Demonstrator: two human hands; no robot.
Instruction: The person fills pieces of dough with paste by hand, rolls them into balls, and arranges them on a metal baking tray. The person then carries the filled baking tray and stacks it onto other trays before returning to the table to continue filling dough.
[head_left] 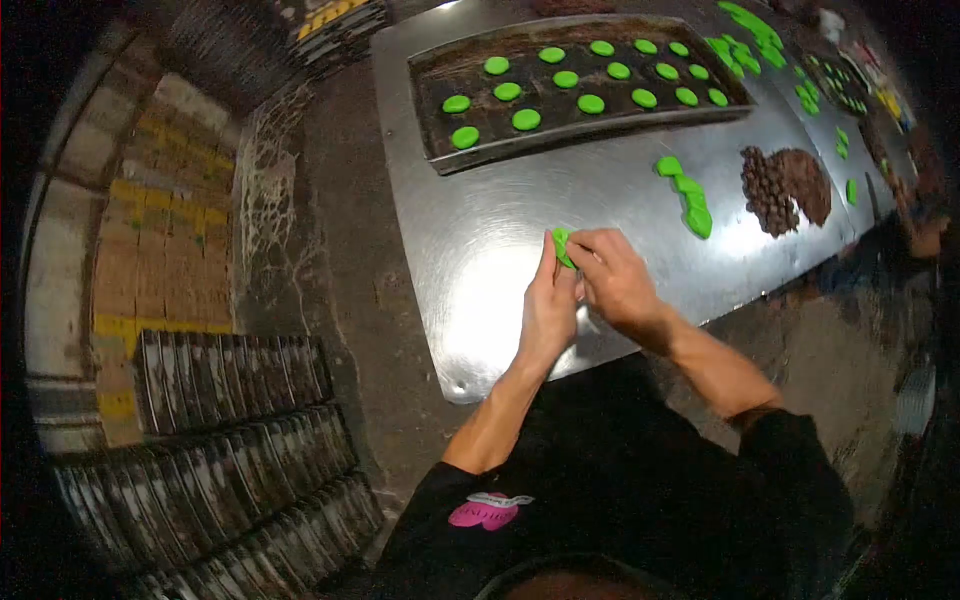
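Note:
Above the near part of the metal table, my two hands meet around a small piece of bright green dough (pixel 563 247). My left hand (pixel 548 310) holds it from the left, thumb pointing up along it. The bent fingers of my right hand (pixel 615 275) pinch it from the right and partly cover it. To the right of my hands, several flattened green dough pieces (pixel 690 200) lie in a row. Beyond them sits a pile of small brown balls (pixel 768 195) against a brown mass (pixel 808 185). Further back, a dark baking tray (pixel 560 144) carries several rows of green discs.
The steel table (pixel 470 230) has its left edge and rounded corner near me. More green dough (pixel 750 35) lies at the far right, near another tray (pixel 838 82). Stacked dark trays (pixel 230 380) stand on the floor at left, beside cardboard boxes (pixel 160 250).

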